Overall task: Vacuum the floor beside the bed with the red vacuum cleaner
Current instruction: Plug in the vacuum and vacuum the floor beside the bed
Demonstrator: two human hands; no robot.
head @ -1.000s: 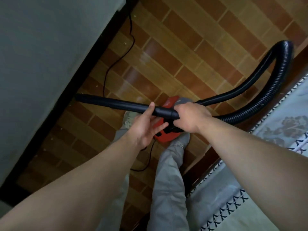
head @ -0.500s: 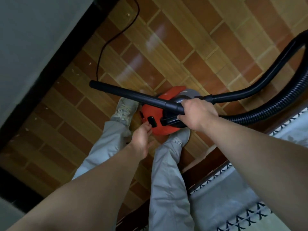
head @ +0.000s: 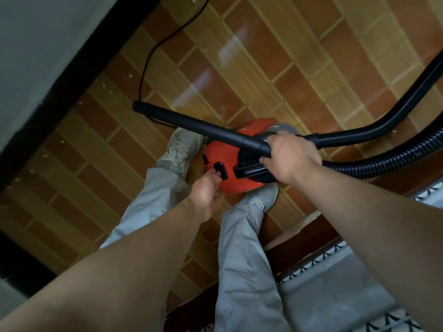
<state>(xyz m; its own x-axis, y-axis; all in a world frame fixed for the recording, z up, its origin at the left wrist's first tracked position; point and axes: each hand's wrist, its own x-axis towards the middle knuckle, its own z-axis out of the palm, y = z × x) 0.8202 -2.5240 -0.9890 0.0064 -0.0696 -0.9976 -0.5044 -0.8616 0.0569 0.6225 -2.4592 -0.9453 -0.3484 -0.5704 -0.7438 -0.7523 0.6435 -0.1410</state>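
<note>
Floor (head: 263,56): glossy brown and tan tiles in a narrow strip between wall and bed.
Wall (head: 48,44): grey, upper left, with black skirting (head: 79,68) along its foot.
Bed (head: 335,295): lower right, patterned cover over a dark wooden frame (head: 299,238), just beside the person's right leg.
Legs in grey trousers (head: 242,271) with pale shoes (head: 179,144) fill the strip's middle.
Hose (head: 383,159): black and ribbed, looping out past the right edge.
Red vacuum cleaner (head: 220,154): body lies between the two shoes, close to the bed frame.
Wand (head: 191,123): black and rigid, crossing above the body, open end pointing towards the skirting.
Power cord (head: 146,63): thin and black, trailing along the floor under the wand tip.
Right hand (head: 290,156): wrapped tight round the wand's rear end.
Left hand (head: 206,190): fingers extended, tips on the black switch (head: 220,170), clasping nothing.
Pale specks (head: 105,85) lie scattered near the skirting.
</note>
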